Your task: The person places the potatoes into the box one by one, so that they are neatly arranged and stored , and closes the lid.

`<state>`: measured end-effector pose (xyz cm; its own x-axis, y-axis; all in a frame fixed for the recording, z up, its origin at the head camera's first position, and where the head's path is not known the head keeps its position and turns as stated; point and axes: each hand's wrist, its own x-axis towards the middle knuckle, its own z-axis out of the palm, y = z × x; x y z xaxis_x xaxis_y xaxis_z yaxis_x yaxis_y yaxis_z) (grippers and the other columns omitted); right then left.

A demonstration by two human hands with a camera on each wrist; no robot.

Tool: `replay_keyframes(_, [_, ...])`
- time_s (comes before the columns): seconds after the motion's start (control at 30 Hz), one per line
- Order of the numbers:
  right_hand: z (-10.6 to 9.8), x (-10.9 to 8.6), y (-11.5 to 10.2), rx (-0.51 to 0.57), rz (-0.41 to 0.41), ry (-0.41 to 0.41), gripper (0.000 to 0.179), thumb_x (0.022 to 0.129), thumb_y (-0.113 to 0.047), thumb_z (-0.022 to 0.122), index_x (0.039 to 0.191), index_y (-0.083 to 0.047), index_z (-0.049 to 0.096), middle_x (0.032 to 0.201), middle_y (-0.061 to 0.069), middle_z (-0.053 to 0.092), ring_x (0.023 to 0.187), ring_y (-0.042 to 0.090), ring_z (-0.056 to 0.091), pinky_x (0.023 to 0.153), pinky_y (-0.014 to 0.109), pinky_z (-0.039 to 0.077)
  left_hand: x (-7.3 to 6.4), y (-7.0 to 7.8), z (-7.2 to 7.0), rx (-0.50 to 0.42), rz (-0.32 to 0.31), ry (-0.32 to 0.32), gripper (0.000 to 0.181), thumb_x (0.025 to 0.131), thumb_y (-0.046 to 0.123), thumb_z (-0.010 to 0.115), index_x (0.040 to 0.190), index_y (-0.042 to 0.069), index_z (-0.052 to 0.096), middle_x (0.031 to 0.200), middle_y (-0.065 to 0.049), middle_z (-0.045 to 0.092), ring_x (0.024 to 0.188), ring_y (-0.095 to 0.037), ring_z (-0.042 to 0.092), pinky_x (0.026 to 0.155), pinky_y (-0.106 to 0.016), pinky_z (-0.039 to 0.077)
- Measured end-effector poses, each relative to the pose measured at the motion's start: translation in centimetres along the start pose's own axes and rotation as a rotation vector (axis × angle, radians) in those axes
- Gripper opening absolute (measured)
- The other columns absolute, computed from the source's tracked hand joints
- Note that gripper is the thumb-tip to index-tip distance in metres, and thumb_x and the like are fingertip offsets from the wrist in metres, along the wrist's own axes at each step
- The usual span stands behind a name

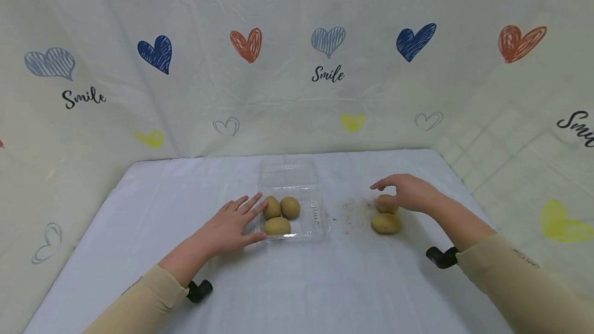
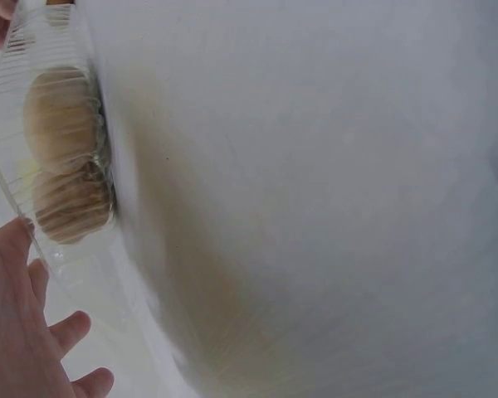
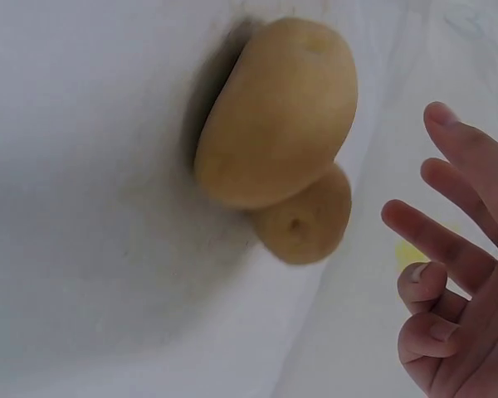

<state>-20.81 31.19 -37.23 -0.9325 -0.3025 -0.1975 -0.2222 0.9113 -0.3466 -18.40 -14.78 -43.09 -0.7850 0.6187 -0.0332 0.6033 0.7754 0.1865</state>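
Three potatoes (image 1: pixel 277 226) lie in a clear plastic clamshell box (image 1: pixel 306 226), its lid tipped back behind it. My left hand (image 1: pixel 232 224) is spread at the box's left side, fingertips right at the rim. In the left wrist view, potatoes (image 2: pixel 62 120) show through the ribbed wall, with left fingers (image 2: pixel 70 332) beside it. Two more potatoes (image 1: pixel 386 223) sit on the cloth to the right, one behind the other. Above them hovers my right hand (image 1: pixel 413 192), thumb and fingers apart, holding nothing. The right wrist view shows the nearer potato (image 3: pixel 278 116) away from the fingers.
Brown dirt crumbs (image 1: pixel 355 213) are scattered between the box and the loose potatoes. A white cloth (image 1: pixel 297 282) covers the table. Behind it hangs a pale sheet (image 1: pixel 287 102) printed with hearts. Black wrist cameras (image 1: pixel 200 291) sit below both sleeves.
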Motion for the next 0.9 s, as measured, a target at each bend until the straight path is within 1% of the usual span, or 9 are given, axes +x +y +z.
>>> replay_keyframes(0.1, [-0.2,-0.6,1.1,0.009,0.002,-0.006,0.047,0.088,-0.04,0.074,0.128,-0.016,0.068,0.127,0.009,0.065,0.125,0.04,0.051,0.093,0.054,0.047,0.0,0.0,0.0,-0.002,-0.003,-0.006,0.085,0.092,0.076,0.037,0.16,0.026,0.021,0.166,-0.001,0.013,0.148,-0.037,0.022,0.116,-0.058,0.021])
replay_keyframes(0.2, [-0.2,-0.7,1.8,0.007,0.008,-0.019,0.053,0.086,-0.045,0.075,0.13,-0.014,0.067,0.125,0.01,0.066,0.124,0.04,0.052,0.092,0.054,0.048,-0.1,0.0,0.0,-0.001,-0.009,-0.015,0.086,0.091,0.077,0.036,0.16,0.027,0.02,0.166,0.0,0.012,0.148,-0.036,0.021,0.116,-0.058,0.021])
replay_keyframes(0.37, [0.1,-0.4,2.5,0.023,0.048,-0.061,0.062,0.086,-0.052,0.072,0.134,-0.013,0.063,0.125,0.014,0.064,0.124,0.042,0.05,0.092,0.056,0.047,0.0,0.0,-0.1,-0.005,-0.007,-0.012,0.086,0.091,0.077,0.036,0.16,0.027,0.019,0.166,0.0,0.012,0.148,-0.036,0.021,0.116,-0.057,0.021])
replay_keyframes(0.53, [0.5,0.2,2.8,0.039,0.093,-0.107,0.068,0.087,-0.056,0.07,0.137,-0.011,0.06,0.125,0.019,0.062,0.122,0.044,0.05,0.092,0.057,0.047,0.0,0.0,-0.1,-0.007,-0.004,-0.007,0.086,0.092,0.077,0.036,0.16,0.027,0.02,0.166,-0.001,0.013,0.148,-0.036,0.021,0.116,-0.058,0.021])
replay_keyframes(0.67, [0.9,0.5,3.3,0.031,0.104,-0.125,0.069,0.087,-0.057,0.069,0.137,-0.01,0.059,0.123,0.019,0.062,0.116,0.041,0.054,0.089,0.055,0.048,0.0,-0.1,-0.1,-0.012,-0.004,-0.011,0.086,0.092,0.076,0.037,0.16,0.027,0.02,0.166,-0.001,0.013,0.148,-0.036,0.022,0.116,-0.058,0.021])
replay_keyframes(0.77, [1.2,0.8,3.6,0.03,0.109,-0.132,0.067,0.087,-0.056,0.068,0.136,-0.01,0.06,0.122,0.019,0.062,0.113,0.038,0.056,0.088,0.054,0.049,0.0,-0.1,0.0,-0.011,-0.012,-0.022,0.086,0.091,0.078,0.036,0.16,0.029,0.017,0.166,0.001,0.011,0.149,-0.034,0.02,0.117,-0.057,0.02])
replay_keyframes(0.9, [1.5,1.0,3.8,0.034,0.115,-0.13,0.066,0.087,-0.055,0.069,0.135,-0.01,0.061,0.122,0.02,0.062,0.111,0.037,0.057,0.086,0.053,0.05,0.0,-0.1,0.1,-0.01,-0.01,-0.015,0.086,0.091,0.078,0.036,0.16,0.029,0.018,0.166,0.002,0.011,0.148,-0.035,0.021,0.116,-0.057,0.021])
